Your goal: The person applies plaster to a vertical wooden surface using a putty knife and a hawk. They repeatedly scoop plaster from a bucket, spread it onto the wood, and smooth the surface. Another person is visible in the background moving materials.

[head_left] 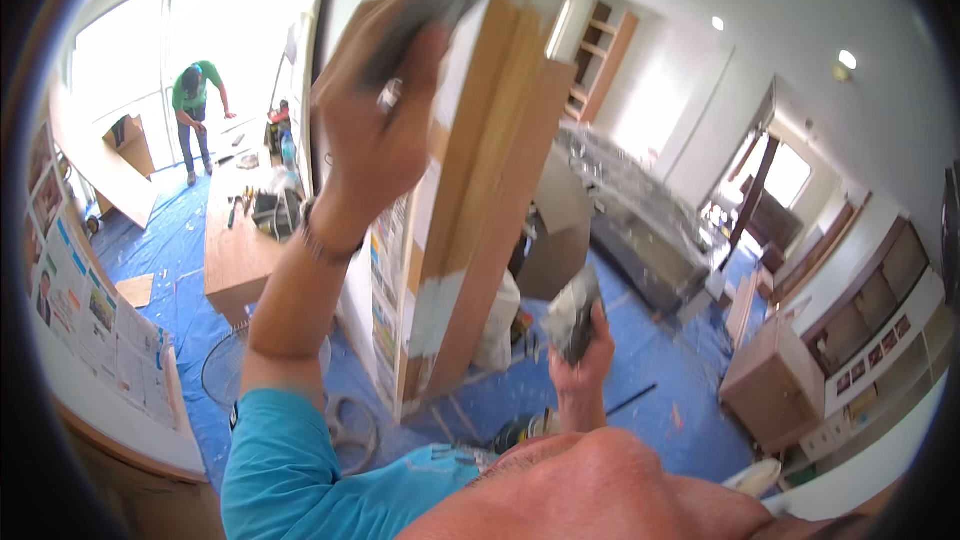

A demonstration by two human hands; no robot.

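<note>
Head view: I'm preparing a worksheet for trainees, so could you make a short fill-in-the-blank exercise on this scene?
1. The right hand holds a paste-smeared tool lower than the blurred grey tool in the ____ hand.
2. The co-worker near the bright windows wears a ____ top.
3. The floor sheeting and the person's sleeve are both shades of ____.

Missing words: left; green; blue.
</note>
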